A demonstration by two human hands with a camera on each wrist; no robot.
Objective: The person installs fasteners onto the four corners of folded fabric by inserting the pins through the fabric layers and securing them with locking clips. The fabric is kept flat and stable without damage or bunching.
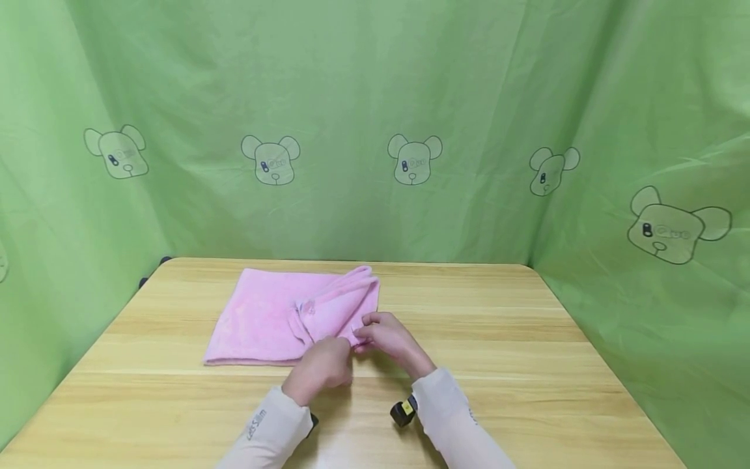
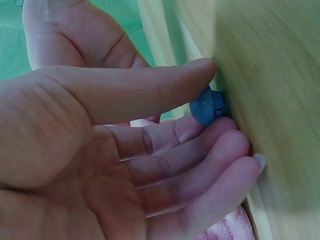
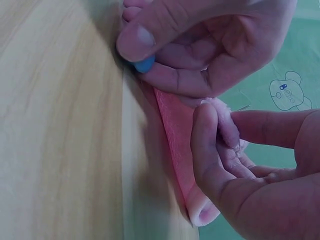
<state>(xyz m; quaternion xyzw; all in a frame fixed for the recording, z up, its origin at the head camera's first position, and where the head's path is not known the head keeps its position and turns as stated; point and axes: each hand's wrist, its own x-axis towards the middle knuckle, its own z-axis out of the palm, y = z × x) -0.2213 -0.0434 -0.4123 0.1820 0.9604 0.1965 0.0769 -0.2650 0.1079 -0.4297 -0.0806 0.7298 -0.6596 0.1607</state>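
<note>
A pink plush cloth (image 1: pixel 258 319) lies folded on the wooden table, its right part gathered up into a raised flap with small printing on it. My left hand (image 1: pixel 324 366) is at the cloth's near edge. Between its thumb and index finger it pinches a small blue piece (image 2: pixel 204 106) with a rounded head and a narrower end, whose exact kind I cannot tell. Just to the right, my right hand (image 1: pixel 389 339) pinches a bunched fold of the cloth (image 3: pixel 227 127) between thumb and fingers. The head view hides the blue piece behind the left hand.
Bare wood of the table (image 1: pixel 504 352) extends to the right of the cloth and in front of it. Green curtains (image 1: pixel 351 78) printed with bear heads hang around the back and sides. A black wrist camera (image 1: pixel 402 412) sits beside the right sleeve.
</note>
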